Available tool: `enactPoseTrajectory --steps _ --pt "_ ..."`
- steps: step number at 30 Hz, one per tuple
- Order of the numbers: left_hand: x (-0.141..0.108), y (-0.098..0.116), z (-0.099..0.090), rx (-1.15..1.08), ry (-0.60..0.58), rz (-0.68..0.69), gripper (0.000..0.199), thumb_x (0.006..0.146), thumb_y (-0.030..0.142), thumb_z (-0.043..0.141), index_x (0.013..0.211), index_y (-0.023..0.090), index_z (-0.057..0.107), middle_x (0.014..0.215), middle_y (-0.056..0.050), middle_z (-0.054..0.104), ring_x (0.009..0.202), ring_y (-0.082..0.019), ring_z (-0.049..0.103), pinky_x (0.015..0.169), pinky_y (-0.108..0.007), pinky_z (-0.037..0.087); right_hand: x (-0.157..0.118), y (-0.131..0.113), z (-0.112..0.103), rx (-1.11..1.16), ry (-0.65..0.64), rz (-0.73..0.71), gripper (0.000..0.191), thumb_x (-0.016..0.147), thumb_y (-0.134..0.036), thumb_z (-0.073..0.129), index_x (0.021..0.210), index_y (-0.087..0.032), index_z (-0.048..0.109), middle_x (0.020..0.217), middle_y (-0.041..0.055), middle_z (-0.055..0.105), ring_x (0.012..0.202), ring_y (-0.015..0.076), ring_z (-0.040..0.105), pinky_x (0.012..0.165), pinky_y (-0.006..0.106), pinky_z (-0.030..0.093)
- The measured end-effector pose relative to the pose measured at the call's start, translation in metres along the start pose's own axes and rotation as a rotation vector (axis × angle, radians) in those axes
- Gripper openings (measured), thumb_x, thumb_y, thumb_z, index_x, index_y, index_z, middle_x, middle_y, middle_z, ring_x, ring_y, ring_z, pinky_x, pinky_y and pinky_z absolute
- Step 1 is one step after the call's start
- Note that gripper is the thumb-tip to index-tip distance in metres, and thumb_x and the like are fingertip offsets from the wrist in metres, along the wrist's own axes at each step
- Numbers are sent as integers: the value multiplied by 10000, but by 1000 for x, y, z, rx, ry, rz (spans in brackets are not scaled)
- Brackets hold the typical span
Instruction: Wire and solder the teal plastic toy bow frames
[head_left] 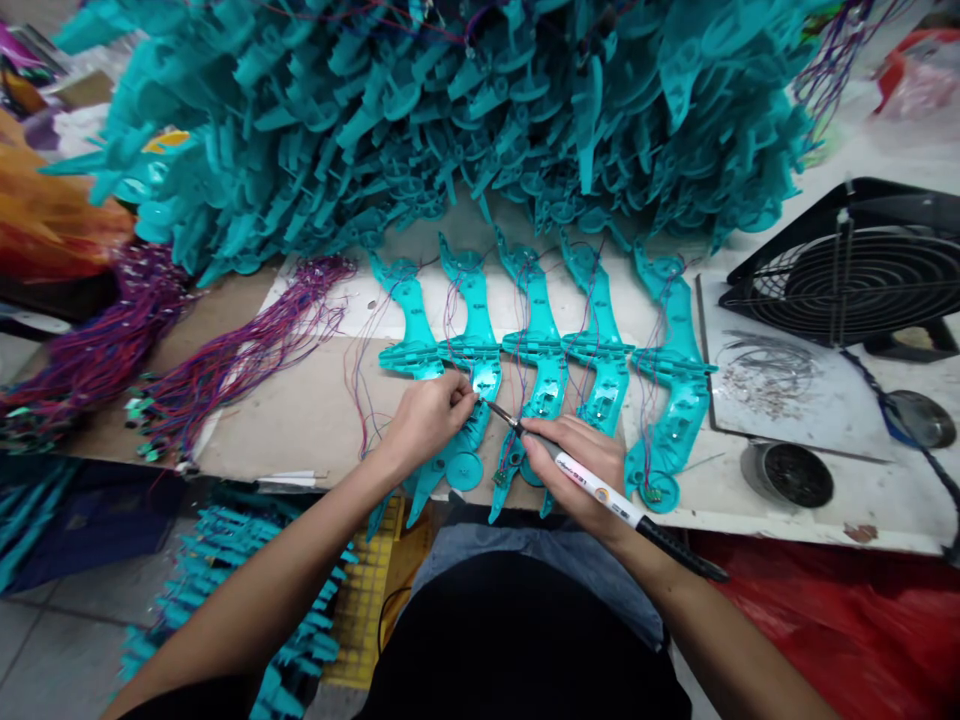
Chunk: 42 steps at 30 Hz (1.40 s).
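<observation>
Several teal plastic shells (675, 330) lie in a row on the table, with thin red and blue wires across them. My right hand (577, 460) is closed round a white and black soldering iron (592, 485), its tip pointing left at the second shell from the left (487, 378). Close to that tip, my left hand (435, 410) pinches something too small to make out, above the same shell. A round teal disc (464, 470) shows just below my left hand.
A large heap of teal parts (465, 130) rises behind the row. Wire bundles (255, 345) lie on the left. A black fan (847, 270), a stained board (772, 380) and a round dark tin (787, 474) are on the right. More teal parts (240, 590) sit below the table edge.
</observation>
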<state>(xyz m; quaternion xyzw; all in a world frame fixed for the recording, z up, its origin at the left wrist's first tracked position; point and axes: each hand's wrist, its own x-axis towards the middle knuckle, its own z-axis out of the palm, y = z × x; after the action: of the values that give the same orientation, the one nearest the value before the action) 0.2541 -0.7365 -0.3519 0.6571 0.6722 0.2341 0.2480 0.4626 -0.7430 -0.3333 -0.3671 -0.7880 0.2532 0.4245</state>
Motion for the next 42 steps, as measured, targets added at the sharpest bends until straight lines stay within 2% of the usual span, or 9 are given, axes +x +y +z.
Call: enactPoseTrajectory --steps 10,19,36,42 --pt "0 0 0 -4 4 -13 122 848 251 533 772 180 597 667 0 626 624 -150 574 583 -251 340 0 1 1 -1 -19 -44 128 843 -158 637 951 -164 703 796 46 714 698 147 656 675 292 519" --pt "-2 -3 1 -69 33 -9 131 856 261 529 772 187 596 658 10 621 624 -144 568 597 -247 355 2 0 -2 4 8 -9 132 852 -169 626 959 -179 703 787 44 710 686 143 650 679 294 537" --pt "-1 -3 2 -29 16 8 121 852 260 536 782 186 602 676 3 631 635 -148 577 594 -250 352 1 4 1 7 -14 -36 126 847 -169 629 943 -178 710 794 41 722 685 145 659 675 294 530" --pt "-1 -4 2 -48 20 6 126 856 265 528 781 193 599 684 5 642 641 -150 583 593 -248 356 0 3 -3 -10 48 -7 150 846 -183 624 963 -199 718 794 32 721 678 142 659 680 287 543"
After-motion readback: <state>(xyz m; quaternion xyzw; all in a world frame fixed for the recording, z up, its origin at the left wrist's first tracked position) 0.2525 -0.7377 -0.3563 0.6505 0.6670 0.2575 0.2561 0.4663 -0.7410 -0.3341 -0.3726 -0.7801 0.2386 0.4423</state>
